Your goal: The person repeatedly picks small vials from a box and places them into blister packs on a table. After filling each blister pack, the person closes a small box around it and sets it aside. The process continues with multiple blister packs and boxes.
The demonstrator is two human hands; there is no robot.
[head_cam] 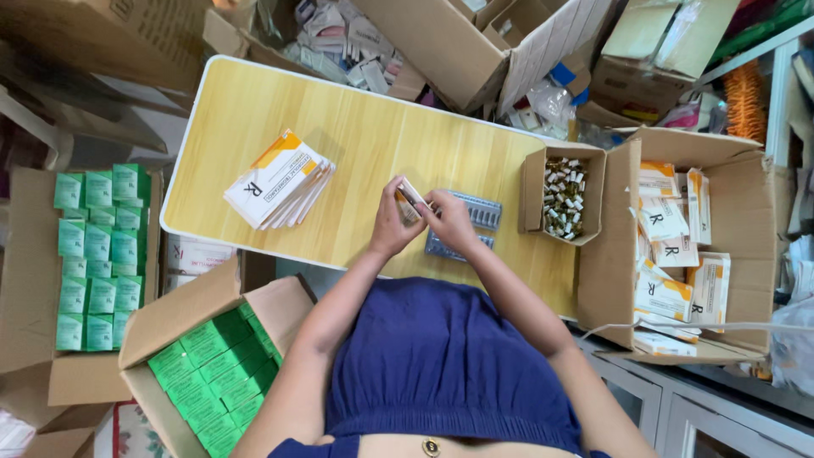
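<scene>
Fingers of your left hand [392,222] and right hand [449,222] pinch together on a small white-and-orange carton [410,200], lifted just above the yellow table [356,136], probably so its end stays reachable. Its long axis slants away from you toward the upper left, beside the grey blister trays [475,212].

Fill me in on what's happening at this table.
A person stands over a yellow wooden table, both hands together above its middle. The left hand and right hand hold a small white and orange carton between them. Under the right hand lie grey plastic trays. A stack of flat cartons lies to the left, a small box of vials to the right, and beyond it a large cardboard box of cartons. Boxes of green packs sit on the floor.
</scene>
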